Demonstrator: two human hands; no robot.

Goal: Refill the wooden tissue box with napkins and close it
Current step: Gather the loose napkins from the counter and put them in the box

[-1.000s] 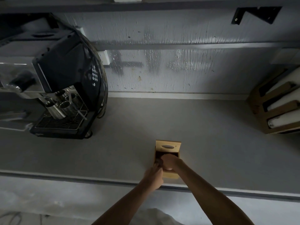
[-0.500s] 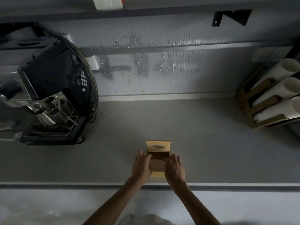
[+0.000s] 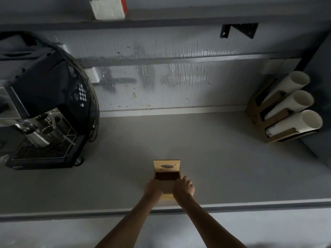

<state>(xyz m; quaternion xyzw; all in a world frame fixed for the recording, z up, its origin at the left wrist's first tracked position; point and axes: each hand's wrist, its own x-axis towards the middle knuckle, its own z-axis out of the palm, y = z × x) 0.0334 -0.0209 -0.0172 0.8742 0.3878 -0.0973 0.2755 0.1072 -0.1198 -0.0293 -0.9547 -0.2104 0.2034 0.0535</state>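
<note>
Wooden tissue box (image 3: 168, 196) lies on the surface (image 3: 232, 176) btwn both hands, long axis pointing away, lid (image 3: 167, 166) slid to far end (opening bare): left hand (image 3: 153, 190) curls on its left wall, right hand (image 3: 184, 189) presses the right w/ straightish fingers.

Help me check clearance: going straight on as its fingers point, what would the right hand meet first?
Probably the slotted lid on the wooden tissue box, just beyond the right hand; depth is unclear, so it might pass beside it.
</note>
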